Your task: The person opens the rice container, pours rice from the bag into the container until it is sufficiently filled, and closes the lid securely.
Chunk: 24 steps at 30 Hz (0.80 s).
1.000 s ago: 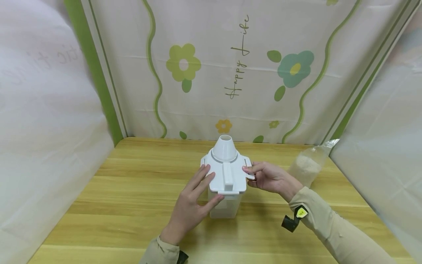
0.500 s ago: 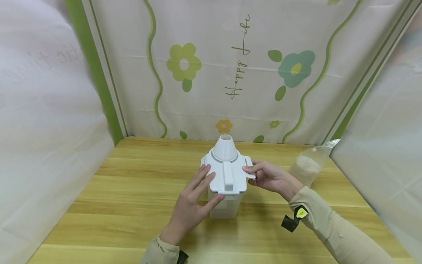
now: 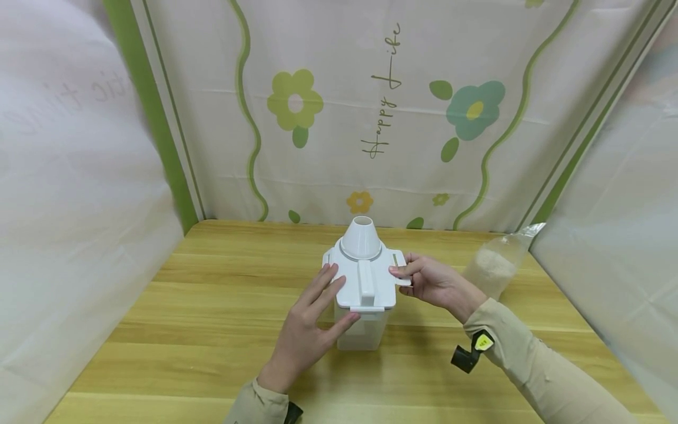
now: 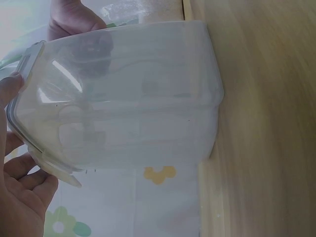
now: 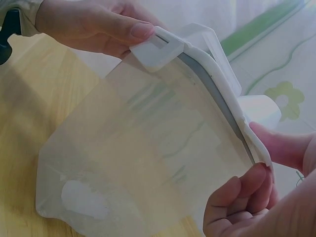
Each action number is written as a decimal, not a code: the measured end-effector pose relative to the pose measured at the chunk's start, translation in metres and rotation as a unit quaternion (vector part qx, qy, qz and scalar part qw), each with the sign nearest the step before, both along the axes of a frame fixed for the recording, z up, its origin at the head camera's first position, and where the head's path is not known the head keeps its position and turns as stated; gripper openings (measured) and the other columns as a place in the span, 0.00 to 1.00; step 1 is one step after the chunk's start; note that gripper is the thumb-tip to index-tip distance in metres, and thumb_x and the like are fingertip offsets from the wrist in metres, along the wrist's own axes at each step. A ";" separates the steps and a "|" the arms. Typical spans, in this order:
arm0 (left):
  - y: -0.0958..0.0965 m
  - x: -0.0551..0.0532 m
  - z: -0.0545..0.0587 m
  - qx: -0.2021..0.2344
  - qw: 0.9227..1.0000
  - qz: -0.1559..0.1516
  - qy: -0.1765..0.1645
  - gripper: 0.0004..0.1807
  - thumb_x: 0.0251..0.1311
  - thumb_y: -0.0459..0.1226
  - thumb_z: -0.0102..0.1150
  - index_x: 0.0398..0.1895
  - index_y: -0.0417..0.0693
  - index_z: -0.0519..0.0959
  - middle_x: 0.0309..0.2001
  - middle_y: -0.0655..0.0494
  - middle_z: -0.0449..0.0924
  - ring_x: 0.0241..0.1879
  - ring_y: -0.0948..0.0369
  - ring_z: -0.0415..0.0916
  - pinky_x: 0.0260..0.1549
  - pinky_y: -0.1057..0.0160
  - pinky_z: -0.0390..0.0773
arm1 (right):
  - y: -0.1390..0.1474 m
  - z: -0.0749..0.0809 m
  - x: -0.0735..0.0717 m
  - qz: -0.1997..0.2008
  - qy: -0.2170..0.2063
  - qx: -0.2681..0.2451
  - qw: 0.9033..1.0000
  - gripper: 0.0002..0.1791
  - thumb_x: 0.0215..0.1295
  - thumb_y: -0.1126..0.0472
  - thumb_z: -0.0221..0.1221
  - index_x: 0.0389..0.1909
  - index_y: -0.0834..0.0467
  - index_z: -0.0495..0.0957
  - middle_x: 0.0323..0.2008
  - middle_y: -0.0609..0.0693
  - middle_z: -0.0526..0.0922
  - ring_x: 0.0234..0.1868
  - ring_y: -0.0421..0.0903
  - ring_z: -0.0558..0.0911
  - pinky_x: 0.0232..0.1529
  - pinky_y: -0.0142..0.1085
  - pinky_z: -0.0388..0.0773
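Note:
A clear plastic storage container stands upright on the table. Its white lid has a cone-shaped spout at the back. My left hand holds the lid's near left corner, two fingers on top. Its thumb presses the front latch, while in the left wrist view curled fingers touch the left latch. On the other side, my right hand pinches the right latch, which sticks out from the lid. Thumb above and curled fingers below hold this latch in the right wrist view.
A clear bag of pale, grain-like contents stands behind my right wrist, its top leaning right. Printed cloth walls enclose the wooden table at the back and both sides.
My right hand's fingers have lifted slightly, and the right latch tips a little further up and out. The left hand and container stay where they were.

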State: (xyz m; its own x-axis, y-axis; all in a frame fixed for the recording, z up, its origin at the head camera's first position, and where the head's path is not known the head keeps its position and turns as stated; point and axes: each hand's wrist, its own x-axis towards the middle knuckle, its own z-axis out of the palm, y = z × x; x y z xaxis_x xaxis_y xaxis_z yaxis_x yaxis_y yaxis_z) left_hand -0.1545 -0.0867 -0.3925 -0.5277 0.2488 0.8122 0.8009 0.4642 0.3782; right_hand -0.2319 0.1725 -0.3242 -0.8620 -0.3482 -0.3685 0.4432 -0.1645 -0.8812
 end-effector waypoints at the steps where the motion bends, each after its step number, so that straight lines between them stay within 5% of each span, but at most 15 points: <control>1: 0.000 0.000 0.000 0.000 1.000 0.000 0.000 0.31 0.64 0.51 0.63 0.62 0.38 0.75 0.67 0.41 0.67 0.67 0.43 0.62 0.63 0.51 0.67 | 0.000 0.000 0.000 0.000 0.000 0.000 1.000 0.09 0.63 0.75 0.59 0.36 0.61 0.70 0.33 0.52 0.84 0.31 0.44 0.85 0.33 0.34 0.78; 8: 0.000 -0.001 -0.001 0.002 1.000 0.000 0.003 0.31 0.63 0.50 0.64 0.62 0.38 0.75 0.67 0.41 0.67 0.67 0.43 0.62 0.63 0.51 0.67 | 0.000 -0.001 0.001 0.004 0.002 0.003 1.000 0.08 0.63 0.73 0.60 0.31 0.60 0.72 0.32 0.51 0.84 0.31 0.43 0.85 0.34 0.34 0.78; 14: -0.001 -0.001 -0.001 0.003 1.000 0.001 0.006 0.31 0.63 0.51 0.64 0.62 0.38 0.75 0.67 0.41 0.67 0.67 0.43 0.62 0.63 0.51 0.67 | 0.000 -0.004 0.002 0.012 0.005 -0.008 1.000 0.04 0.66 0.72 0.59 0.38 0.61 0.76 0.35 0.51 0.84 0.34 0.43 0.84 0.38 0.35 0.77; 24: 0.002 0.004 0.002 -0.026 0.999 0.025 -0.016 0.32 0.66 0.51 0.60 0.65 0.38 0.72 0.69 0.42 0.63 0.69 0.44 0.59 0.64 0.48 0.65 | 0.001 -0.018 0.018 -0.015 0.068 0.050 0.996 0.10 0.67 0.59 0.64 0.42 0.62 0.78 0.33 0.48 0.82 0.33 0.44 0.78 0.39 0.36 0.76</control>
